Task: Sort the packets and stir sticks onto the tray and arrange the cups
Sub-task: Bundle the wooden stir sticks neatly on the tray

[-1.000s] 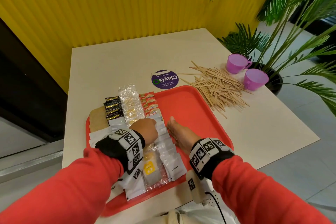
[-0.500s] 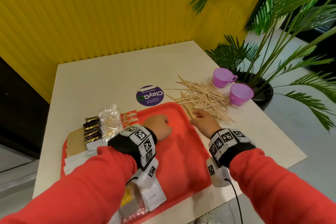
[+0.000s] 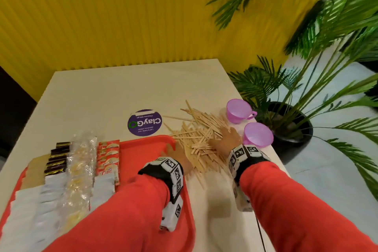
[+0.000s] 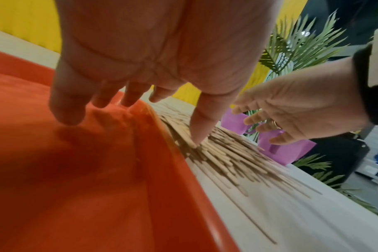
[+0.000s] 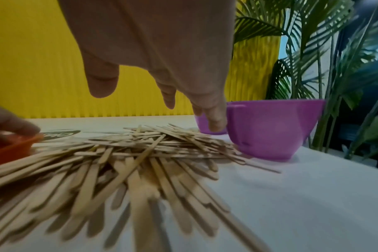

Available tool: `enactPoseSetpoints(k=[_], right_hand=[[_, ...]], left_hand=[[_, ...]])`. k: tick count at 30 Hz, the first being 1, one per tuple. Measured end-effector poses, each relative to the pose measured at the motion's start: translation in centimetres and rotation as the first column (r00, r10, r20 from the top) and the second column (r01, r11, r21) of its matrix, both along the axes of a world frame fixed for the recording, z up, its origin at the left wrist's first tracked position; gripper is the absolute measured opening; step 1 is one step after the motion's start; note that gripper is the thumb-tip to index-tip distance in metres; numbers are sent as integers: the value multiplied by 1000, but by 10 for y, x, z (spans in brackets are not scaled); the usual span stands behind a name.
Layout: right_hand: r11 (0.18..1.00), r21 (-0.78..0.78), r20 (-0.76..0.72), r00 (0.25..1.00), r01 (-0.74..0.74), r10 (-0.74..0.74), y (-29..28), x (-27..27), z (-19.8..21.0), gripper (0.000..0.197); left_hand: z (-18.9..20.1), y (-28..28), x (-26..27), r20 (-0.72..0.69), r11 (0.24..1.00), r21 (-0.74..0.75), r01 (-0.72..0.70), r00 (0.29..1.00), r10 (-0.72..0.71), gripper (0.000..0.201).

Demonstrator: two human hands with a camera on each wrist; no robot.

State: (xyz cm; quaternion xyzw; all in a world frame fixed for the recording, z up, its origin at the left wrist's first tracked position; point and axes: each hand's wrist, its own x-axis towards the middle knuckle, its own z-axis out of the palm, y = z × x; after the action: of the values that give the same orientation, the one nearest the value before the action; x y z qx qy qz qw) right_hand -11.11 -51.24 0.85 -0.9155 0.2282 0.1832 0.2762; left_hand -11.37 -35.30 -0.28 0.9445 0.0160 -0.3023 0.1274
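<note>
Wooden stir sticks [image 3: 201,139] piled on table [image 3: 106,96], between tray [image 3: 141,149] edge and two purple cups [image 3: 258,137]. Left hand [image 3: 176,154] and right hand [image 3: 226,139] flank the pile, fingers relaxed, holding nothing. Sticks run mostly toward the person; right hand nearer.

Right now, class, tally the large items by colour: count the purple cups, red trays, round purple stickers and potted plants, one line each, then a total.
Purple cups: 2
Red tray: 1
Round purple sticker: 1
Potted plant: 1
Total: 5
</note>
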Motion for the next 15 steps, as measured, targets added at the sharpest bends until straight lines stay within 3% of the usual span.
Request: enactPoseSetpoints(k=[4,9,15], right_hand=[[988,148,33,998,44,-49,-7,22,-7,76],[999,31,-2,999,-37,37,-7,46,-21,80],[995,29,-155,983,-92,95,-7,54,-27,90]], left_hand=[[-15,-1,8,2,998,56,-23,1000,23,95],[-10,0,12,2,999,36,-19,1000,19,82],[-3,6,19,-52,997,22,-81,995,82,82]])
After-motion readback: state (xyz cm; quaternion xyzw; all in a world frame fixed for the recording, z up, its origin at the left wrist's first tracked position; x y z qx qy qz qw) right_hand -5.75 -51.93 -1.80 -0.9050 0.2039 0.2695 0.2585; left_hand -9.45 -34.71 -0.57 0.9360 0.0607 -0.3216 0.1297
